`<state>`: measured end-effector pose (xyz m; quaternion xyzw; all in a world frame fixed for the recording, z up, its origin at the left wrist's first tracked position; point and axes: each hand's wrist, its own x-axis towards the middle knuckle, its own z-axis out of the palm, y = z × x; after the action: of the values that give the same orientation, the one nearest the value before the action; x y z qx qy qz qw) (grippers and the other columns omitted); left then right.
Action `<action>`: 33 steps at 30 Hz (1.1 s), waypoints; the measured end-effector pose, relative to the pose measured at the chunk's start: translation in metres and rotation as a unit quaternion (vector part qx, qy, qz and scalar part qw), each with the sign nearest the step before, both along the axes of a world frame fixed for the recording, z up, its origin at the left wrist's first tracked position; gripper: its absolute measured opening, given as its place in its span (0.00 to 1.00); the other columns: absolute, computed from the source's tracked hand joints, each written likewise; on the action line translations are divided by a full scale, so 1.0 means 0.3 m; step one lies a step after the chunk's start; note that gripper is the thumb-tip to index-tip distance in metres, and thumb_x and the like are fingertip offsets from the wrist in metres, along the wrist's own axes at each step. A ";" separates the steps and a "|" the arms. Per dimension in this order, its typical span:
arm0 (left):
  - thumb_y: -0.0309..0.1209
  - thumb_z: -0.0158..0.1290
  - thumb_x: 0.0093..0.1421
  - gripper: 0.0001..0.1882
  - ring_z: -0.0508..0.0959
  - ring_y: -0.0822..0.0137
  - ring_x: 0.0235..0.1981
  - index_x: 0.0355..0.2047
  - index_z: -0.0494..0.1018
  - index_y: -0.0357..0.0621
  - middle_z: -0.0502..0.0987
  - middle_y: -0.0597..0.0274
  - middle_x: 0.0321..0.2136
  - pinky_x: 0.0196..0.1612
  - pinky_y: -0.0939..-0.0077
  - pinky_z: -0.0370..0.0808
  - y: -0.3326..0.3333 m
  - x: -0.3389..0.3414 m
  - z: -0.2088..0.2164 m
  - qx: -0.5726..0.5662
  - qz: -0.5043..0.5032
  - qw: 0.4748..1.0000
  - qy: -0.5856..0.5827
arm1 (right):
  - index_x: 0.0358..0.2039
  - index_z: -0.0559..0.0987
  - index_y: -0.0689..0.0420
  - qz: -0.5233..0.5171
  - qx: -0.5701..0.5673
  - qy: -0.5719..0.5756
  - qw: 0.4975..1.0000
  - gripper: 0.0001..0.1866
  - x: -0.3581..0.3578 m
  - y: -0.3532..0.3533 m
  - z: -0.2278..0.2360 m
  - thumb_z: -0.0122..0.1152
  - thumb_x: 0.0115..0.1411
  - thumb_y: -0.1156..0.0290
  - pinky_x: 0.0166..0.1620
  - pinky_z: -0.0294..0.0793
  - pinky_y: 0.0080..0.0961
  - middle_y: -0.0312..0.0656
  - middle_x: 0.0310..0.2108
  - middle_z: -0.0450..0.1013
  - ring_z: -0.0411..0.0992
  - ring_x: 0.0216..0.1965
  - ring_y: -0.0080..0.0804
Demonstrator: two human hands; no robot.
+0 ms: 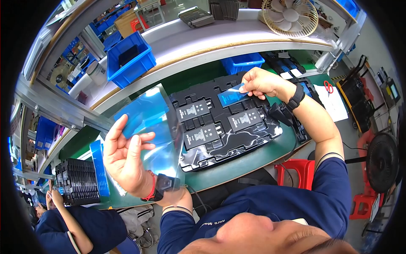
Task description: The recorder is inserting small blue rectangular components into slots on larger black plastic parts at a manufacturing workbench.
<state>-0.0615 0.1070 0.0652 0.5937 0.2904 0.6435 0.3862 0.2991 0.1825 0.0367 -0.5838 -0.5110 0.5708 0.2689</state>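
My left hand [123, 157] holds up a clear blue-tinted plastic sheet [157, 127] above the green table, fingers spread along its left edge. My right hand [263, 81] pinches a small blue film strip [231, 96] over the far right of a black moulded tray [224, 146]. The tray lies in front of me and carries three flat dark battery packs [202, 136] with white print. Both wrists wear dark bands.
A blue bin [129, 57] sits on the white shelf above, with a small fan [290, 17] to its right. A stack of black trays [78, 181] stands at my left, near another person's hand [54, 199]. Red stools [296, 172] stand by the table's right end.
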 end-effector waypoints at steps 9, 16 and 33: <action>0.15 0.47 0.56 0.22 0.80 0.63 0.31 0.52 0.61 0.26 0.73 0.46 0.40 0.29 0.80 0.78 0.009 0.022 0.013 -0.019 -0.009 1.000 0.010 | 0.19 0.70 0.60 -0.018 0.047 -0.135 0.990 0.10 -0.060 -0.016 0.022 0.62 0.51 0.74 0.08 0.56 0.16 0.36 0.14 0.67 0.58 0.07 0.14; 0.16 0.48 0.55 0.22 0.79 0.64 0.31 0.52 0.62 0.29 0.75 0.48 0.37 0.30 0.80 0.76 0.036 0.076 -0.001 -0.050 -0.074 0.996 0.020 | 0.36 0.68 0.60 0.014 0.416 -0.504 0.757 0.23 -0.125 -0.107 0.057 0.69 0.44 0.64 0.34 0.71 0.36 0.48 0.28 0.72 0.72 0.31 0.48; 0.13 0.51 0.47 0.38 0.79 0.60 0.25 0.61 0.55 0.42 0.77 0.50 0.23 0.32 0.76 0.74 -0.007 0.181 -0.011 0.134 -0.090 0.952 0.261 | 0.28 0.77 0.59 0.150 0.732 -0.233 0.622 0.09 -0.361 -0.258 0.143 0.64 0.43 0.72 0.34 0.68 0.29 0.38 0.24 0.72 0.68 0.30 0.35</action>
<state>-0.0073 0.1048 0.0619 0.8108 0.2378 0.4615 0.2704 0.1910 0.1051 0.0795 -0.2229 -0.8860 -0.1152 0.3899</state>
